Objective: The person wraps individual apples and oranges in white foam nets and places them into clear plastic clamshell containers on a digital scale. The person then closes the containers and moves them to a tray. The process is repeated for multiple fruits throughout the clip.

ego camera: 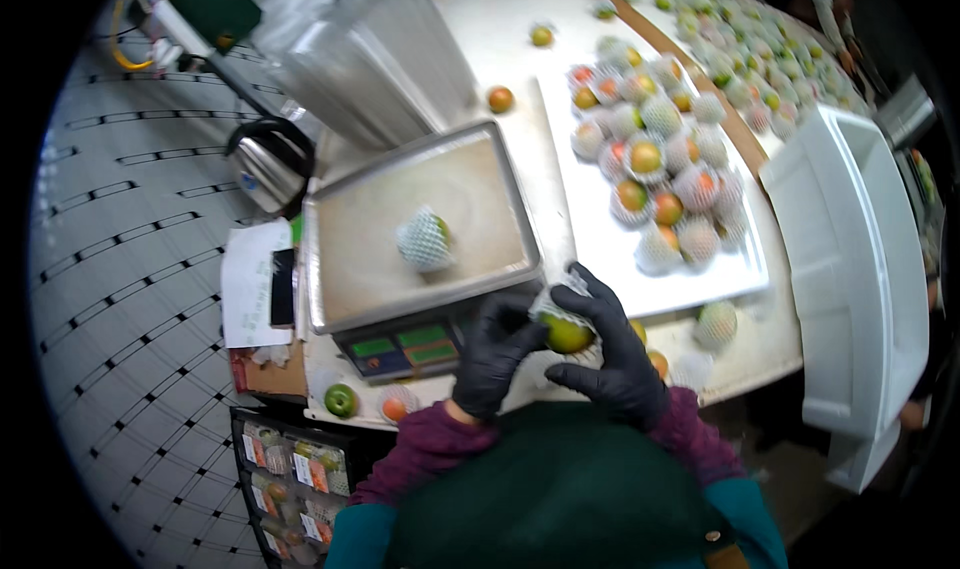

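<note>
Both my hands wear dark gloves. Between them is a green tomato-like fruit, with a white foam net sleeve over its upper part. My left hand pinches its left side, and my right hand grips the sleeve and the fruit from above and the right. Up and to the left, a sleeved greenish fruit lies in a metal tray on a digital scale. A heap of red and green fruits in foam nets covers much of a white board to the right.
Stacked clear plastic containers stand behind the tray, beside a steel kettle. A white bin is at the right. Loose fruits, one green, lie near the table edge. A black crate of packed fruit sits lower left. Other people's hands show upper right.
</note>
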`<action>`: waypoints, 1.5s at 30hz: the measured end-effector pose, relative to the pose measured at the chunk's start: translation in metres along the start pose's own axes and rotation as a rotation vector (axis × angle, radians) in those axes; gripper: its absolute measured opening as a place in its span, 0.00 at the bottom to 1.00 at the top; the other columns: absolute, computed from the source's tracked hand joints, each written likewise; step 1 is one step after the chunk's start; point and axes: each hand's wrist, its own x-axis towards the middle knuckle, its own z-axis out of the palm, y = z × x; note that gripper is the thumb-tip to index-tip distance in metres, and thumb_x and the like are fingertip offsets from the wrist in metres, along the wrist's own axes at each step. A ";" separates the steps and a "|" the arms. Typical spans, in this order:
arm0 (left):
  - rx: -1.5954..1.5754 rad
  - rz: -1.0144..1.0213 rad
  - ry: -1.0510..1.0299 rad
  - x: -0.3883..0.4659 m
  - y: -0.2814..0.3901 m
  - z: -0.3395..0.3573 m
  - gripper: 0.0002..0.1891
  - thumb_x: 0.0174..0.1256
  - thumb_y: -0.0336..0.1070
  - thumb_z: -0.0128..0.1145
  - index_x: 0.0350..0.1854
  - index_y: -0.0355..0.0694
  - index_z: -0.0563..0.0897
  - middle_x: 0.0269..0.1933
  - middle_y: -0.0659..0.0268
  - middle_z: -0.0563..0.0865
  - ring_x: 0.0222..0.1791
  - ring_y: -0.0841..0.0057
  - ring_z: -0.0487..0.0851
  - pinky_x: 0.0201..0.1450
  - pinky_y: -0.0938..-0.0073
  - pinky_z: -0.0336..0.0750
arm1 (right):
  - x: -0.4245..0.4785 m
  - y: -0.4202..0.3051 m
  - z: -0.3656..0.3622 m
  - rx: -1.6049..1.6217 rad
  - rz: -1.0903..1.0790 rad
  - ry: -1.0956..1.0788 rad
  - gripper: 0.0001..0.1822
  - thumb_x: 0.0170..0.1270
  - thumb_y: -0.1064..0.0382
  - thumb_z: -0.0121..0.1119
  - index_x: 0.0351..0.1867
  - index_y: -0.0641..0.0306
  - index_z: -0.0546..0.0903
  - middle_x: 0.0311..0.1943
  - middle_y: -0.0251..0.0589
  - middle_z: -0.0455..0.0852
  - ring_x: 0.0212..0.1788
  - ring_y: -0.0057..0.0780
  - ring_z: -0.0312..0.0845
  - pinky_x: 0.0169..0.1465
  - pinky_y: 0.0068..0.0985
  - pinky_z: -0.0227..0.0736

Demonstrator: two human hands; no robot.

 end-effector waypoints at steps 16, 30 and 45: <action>1.524 0.494 0.541 0.285 0.245 -0.098 0.23 0.56 0.52 0.60 0.31 0.30 0.83 0.29 0.52 0.85 0.31 0.59 0.82 0.39 0.65 0.74 | -0.003 0.028 -0.027 0.876 0.567 0.247 0.28 0.49 0.62 0.60 0.54 0.67 0.71 0.50 0.43 0.77 0.51 0.33 0.74 0.54 0.31 0.73; 1.518 1.498 0.733 0.115 0.249 -0.094 0.04 0.62 0.29 0.57 0.31 0.35 0.77 0.29 0.62 0.80 0.27 0.70 0.77 0.33 0.74 0.71 | 0.034 0.025 -0.023 0.557 0.510 0.142 0.32 0.48 0.77 0.61 0.57 0.62 0.64 0.46 0.43 0.75 0.47 0.27 0.74 0.51 0.26 0.73; 1.344 0.947 0.976 -0.015 0.079 -0.128 0.09 0.49 0.31 0.67 0.26 0.40 0.77 0.30 0.64 0.79 0.34 0.64 0.76 0.40 0.63 0.68 | 0.142 0.030 0.135 -0.630 -0.433 -0.184 0.43 0.37 0.63 0.72 0.62 0.41 0.68 0.66 0.53 0.55 0.61 0.55 0.61 0.59 0.40 0.66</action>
